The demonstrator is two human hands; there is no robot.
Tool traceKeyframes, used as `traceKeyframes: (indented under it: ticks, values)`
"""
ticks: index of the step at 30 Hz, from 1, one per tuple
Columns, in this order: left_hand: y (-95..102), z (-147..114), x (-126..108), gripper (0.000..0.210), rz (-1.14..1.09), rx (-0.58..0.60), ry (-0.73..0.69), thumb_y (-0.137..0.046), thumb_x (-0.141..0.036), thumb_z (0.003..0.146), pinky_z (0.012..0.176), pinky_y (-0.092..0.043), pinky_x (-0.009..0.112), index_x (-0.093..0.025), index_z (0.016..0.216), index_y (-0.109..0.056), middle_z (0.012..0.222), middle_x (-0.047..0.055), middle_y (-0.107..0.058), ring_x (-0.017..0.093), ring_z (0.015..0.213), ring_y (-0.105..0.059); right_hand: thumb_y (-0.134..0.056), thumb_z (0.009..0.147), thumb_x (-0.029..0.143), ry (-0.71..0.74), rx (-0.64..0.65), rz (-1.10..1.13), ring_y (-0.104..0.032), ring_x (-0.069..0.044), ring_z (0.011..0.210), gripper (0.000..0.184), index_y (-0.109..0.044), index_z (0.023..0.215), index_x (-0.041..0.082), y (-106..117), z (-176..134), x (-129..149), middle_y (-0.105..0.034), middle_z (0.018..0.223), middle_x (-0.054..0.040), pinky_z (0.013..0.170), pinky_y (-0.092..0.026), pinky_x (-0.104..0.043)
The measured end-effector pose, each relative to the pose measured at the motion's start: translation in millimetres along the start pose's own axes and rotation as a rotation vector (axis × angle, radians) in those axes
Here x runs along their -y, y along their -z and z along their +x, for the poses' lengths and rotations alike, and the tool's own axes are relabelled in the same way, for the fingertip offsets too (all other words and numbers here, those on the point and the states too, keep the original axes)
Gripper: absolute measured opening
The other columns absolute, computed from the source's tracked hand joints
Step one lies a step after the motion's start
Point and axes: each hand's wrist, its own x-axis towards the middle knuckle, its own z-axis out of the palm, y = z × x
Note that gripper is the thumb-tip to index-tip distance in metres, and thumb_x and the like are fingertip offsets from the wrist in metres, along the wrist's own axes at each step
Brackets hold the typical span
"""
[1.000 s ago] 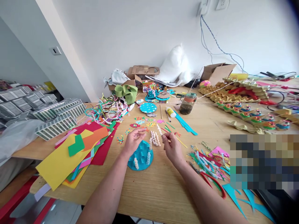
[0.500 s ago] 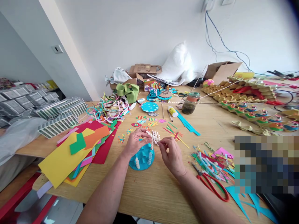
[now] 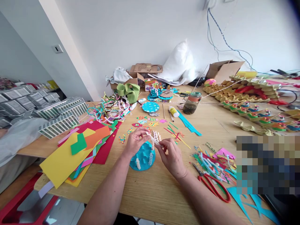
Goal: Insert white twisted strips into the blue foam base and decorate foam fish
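A white coiled pipe cleaner [image 3: 152, 139] stretches between my two hands. My left hand [image 3: 137, 140] pinches its upper left end. At the lower right end, the fingertips of my right hand [image 3: 172, 153] are closed on it. Below them lies a round blue base [image 3: 143, 156] with a bumpy top, partly covered by my left hand. White coils [image 3: 138, 163] stand on this base near its edge. Just beyond my fingers, several more white coils [image 3: 157, 135] lie on the table.
Coloured sheets [image 3: 67, 156] are piled on the left. Paper fish [image 3: 153, 124], a glue bottle [image 3: 173, 112] and a glass jar [image 3: 192, 104] stand or lie beyond my hands. Red-handled scissors [image 3: 214, 186] and colourful scraps [image 3: 215, 164] lie on the right, near painted egg-carton pieces [image 3: 260, 114].
The white coil now spans diagonally from my left fingers to my right fingertips. My right fingers have shifted slightly, while the base has stayed in place.
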Motion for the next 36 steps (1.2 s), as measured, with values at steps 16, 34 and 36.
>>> traceKeyframes:
  ticks: [16, 34, 36]
  values:
    - [3.4, 1.0, 3.7, 0.009, -0.232, -0.161, 0.116, -0.075, -0.025, 0.066, 0.076, -0.044, 0.026, -0.018, 0.069, -0.071, 0.079, 0.001, -0.066, 0.013, 0.079, -0.058, -0.044, 0.092, 0.028, -0.356, -0.031, 0.218, -0.057, -0.017, 0.076, 0.02, -0.062, 0.09, 0.02, 5.7, 10.9, 1.0, -0.06, 0.084, -0.0064, 0.067, -0.048, -0.031]
    - [1.4, 0.2, 1.1, 0.015, -0.189, -0.115, 0.14, -0.074, -0.03, 0.066, 0.065, -0.043, 0.024, -0.016, 0.067, -0.069, 0.073, 0.002, -0.062, 0.013, 0.072, -0.055, -0.065, 0.079, 0.038, -0.379, 0.323, 0.353, -0.052, -0.014, 0.062, 0.02, -0.07, 0.076, 0.019, 6.1, 15.6, -1.1, -0.063, 0.07, -0.004, 0.056, -0.043, -0.027]
    - [0.6, 0.0, 0.3, 0.017, -0.185, -0.102, 0.152, -0.074, -0.032, 0.067, 0.063, -0.043, 0.024, -0.016, 0.067, -0.07, 0.072, 0.002, -0.062, 0.012, 0.069, -0.053, -0.063, 0.08, 0.037, -0.375, 0.329, 0.341, -0.053, -0.014, 0.062, 0.02, -0.069, 0.074, 0.019, 6.2, 15.5, -0.4, -0.064, 0.069, -0.0039, 0.056, -0.042, -0.027]
